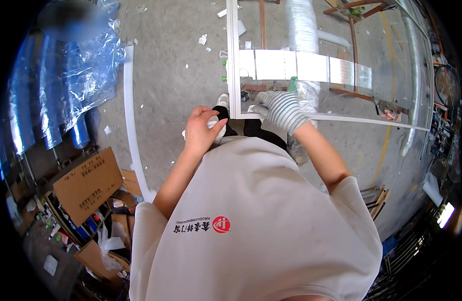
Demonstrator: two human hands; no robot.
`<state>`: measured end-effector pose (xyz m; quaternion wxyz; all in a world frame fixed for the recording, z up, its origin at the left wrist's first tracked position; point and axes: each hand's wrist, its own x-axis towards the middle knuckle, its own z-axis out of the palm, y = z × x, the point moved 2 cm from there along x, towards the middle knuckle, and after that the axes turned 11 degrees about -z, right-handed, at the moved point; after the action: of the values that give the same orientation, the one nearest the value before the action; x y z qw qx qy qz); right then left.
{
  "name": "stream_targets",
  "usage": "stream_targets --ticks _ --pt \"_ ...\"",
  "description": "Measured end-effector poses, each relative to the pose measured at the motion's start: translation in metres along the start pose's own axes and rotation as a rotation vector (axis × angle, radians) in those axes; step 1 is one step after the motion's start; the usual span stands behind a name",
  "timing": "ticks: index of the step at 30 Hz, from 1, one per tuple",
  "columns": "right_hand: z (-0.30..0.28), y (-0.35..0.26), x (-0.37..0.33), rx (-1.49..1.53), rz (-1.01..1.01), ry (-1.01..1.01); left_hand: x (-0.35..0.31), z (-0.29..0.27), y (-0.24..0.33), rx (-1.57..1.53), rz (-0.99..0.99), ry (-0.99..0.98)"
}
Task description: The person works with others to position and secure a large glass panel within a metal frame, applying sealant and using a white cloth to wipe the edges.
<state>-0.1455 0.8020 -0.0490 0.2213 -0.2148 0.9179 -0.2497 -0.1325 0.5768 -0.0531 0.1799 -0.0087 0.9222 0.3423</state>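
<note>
My left hand [200, 129] is bare and closed, its thumb and fingers pinched on a crumpled white cloth [219, 132] in front of my waist. A striped grey-and-white knit glove covers my right hand [283, 109]. That hand is over the near left corner of a large glass panel [331, 98] with a white frame [233, 60]. Its fingers point left and slightly bent, the thumb apart from them, and I see nothing between them. Small green knobs [224, 79] stick out from the frame's left side.
Below the glass shows a plastic-wrapped roll [307, 95]. A long white strip [130, 115] stands to my left, near blue film-wrapped profiles [50, 95] and cardboard boxes [88, 185]. Paper scraps litter the concrete floor [170, 60]. At far right is a bicycle wheel [444, 80].
</note>
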Motion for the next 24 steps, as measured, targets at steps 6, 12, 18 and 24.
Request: stream_targets --ticks 6,12,18,24 --pt "0.004 -0.003 0.008 -0.065 0.033 -0.018 -0.001 0.003 -0.002 -0.013 0.007 0.010" --pt "0.010 -0.015 0.013 -0.099 -0.031 0.121 -0.004 0.007 -0.003 -0.045 0.001 0.006" --pt "0.000 -0.011 0.006 -0.116 0.067 0.006 -0.006 0.010 -0.006 -0.038 -0.011 -0.014" --pt "0.000 -0.019 0.018 -0.110 0.109 -0.068 -0.006 0.012 -0.006 -0.072 -0.006 -0.025"
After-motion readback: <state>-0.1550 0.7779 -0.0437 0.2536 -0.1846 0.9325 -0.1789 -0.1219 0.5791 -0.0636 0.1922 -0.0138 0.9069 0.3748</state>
